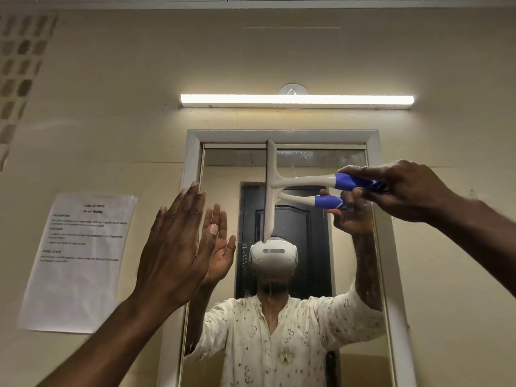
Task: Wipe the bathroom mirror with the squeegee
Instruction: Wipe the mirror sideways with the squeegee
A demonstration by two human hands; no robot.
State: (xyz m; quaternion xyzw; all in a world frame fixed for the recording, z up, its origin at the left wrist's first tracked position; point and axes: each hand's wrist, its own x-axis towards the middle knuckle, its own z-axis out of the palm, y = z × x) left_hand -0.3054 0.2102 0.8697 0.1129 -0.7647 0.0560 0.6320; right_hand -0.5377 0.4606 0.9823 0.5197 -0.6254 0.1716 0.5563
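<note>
single head-worn view, tilted upward, close to the wall mirror, facing it squarely, ceiling at top

Counted around the mirror: one mirror. One squeegee against its glass. Two hands: left hand at its left edge, right hand at its right. One light above. One sheet left of it.
</note>
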